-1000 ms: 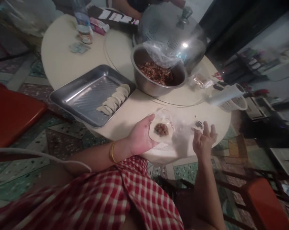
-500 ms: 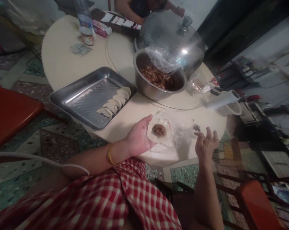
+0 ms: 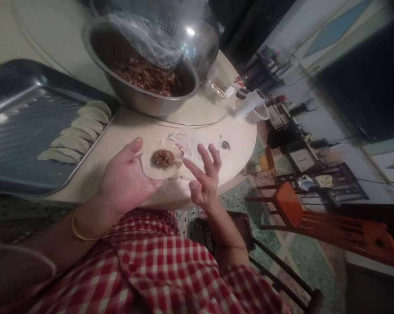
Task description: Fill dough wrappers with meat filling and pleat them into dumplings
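A round dumpling wrapper (image 3: 147, 167) rests on the fingers of my left hand (image 3: 121, 181), its thumb raised at the near left rim. A mound of minced filling (image 3: 163, 158) sits at the wrapper's middle, and the dough is unfolded. Just right of the wrapper is my right hand (image 3: 206, 178), holding nothing, its fingers spread and the index fingertip close to the rim. Behind both hands, a thin clear plastic bag (image 3: 191, 143) lies on the table. On the left, several folded dumplings (image 3: 73, 141) stand in a row along the metal tray's side (image 3: 61, 186).
A steel bowl (image 3: 151, 104) of minced filling stands behind my hands, partly covered by plastic film (image 3: 144, 37). A perforated metal lid (image 3: 200, 43) is behind it. At the table's right are a white basket (image 3: 257, 113) and a small dark item (image 3: 225, 145). An orange chair (image 3: 287, 205) stands right.
My right hand has come in from the right to beside the wrapper. The view has shifted right and closer. My left hand still supports the filled wrapper.
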### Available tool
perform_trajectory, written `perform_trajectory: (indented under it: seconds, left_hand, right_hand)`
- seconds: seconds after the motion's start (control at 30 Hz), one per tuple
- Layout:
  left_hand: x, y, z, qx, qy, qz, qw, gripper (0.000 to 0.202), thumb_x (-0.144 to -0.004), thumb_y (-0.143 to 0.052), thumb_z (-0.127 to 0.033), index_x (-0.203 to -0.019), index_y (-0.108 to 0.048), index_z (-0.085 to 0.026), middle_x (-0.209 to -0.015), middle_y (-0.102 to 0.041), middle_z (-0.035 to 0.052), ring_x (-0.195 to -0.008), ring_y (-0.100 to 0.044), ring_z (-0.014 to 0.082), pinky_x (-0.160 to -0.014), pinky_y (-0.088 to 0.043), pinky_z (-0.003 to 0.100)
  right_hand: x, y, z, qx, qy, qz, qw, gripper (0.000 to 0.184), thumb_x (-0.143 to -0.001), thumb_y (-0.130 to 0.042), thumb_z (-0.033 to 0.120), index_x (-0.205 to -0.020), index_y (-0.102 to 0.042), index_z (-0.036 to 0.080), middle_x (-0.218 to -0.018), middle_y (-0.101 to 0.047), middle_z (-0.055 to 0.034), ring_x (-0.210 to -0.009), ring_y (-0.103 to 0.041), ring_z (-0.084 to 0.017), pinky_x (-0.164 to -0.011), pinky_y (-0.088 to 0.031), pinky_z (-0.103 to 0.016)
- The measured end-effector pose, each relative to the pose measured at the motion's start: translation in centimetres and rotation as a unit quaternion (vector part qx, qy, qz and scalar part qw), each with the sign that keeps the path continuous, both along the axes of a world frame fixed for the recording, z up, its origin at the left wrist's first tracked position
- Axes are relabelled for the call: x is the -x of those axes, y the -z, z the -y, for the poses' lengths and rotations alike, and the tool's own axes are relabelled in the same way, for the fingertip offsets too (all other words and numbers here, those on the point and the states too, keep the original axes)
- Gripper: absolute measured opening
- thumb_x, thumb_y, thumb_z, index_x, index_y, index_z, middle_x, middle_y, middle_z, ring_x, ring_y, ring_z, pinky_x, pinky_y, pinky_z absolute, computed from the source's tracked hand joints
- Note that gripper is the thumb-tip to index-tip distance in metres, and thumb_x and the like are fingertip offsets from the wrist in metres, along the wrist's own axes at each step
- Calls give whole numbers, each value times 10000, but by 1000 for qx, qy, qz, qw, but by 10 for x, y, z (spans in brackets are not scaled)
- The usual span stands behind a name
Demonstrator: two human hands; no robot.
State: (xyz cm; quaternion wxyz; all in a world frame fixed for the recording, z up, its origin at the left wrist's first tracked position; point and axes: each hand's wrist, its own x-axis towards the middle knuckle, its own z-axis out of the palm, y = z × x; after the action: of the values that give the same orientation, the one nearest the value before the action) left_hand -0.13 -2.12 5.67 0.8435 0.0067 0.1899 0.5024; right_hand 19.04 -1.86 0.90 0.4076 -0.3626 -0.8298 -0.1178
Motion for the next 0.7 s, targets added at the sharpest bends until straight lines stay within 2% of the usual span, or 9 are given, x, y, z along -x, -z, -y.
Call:
perform_trajectory:
  seconds: [0.1,0.23,0.5,0.6,0.7]
  left_hand:
    - [0,-2,0,12,-1,1,1000,502,-1007,-331,-408,-1264,-593,-66,-1069,-763,112,-1313,-541,290,-1217,-144,555]
    - [2,-1,-1,20,-5,3,1000,500,-1012,-314,-409,-1244,-608,-79,-1051,-768,104,-1283,-571,275,-1220,-149,534]
    - [3,2,-4,1,-3,31,1000,543,-1016,-306,-425,-1331,-556,-60,-955,-784,88,-1180,-647,250,-1178,-291,469]
    - [3,2,-3,-3,6,44,999,594,-1021,-281,-452,-1392,-493,-39,-1037,-771,113,-1213,-626,262,-1149,-344,463]
    - [1,2,-2,-12,8,51,999,624,-1028,-244,-477,-1439,-432,-47,-1193,-722,134,-1237,-606,268,-1122,-387,456]
  right_hand:
    - [2,3,-9,-2,19,24,1000,536,-981,-220,416,-1260,-650,257,-1536,-410,-39,-1509,-233,-272,-1225,-195,-515]
    - [1,7,-8,-11,34,70,997,519,-968,-248,467,-1263,-650,322,-1472,-483,-23,-1519,-203,-255,-1227,-183,-505]
    - [4,11,10,-49,-9,80,996,485,-945,-330,564,-1250,-646,361,-1386,-579,-25,-1527,-201,-244,-1250,-143,-486]
    - [7,14,11,-58,5,98,994,472,-913,-403,599,-1239,-652,364,-1354,-615,-12,-1536,-180,-247,-1259,-120,-485]
    - [12,15,12,-70,-12,116,991,464,-874,-474,635,-1203,-663,369,-1315,-649,12,-1543,-161,-237,-1270,-98,-477]
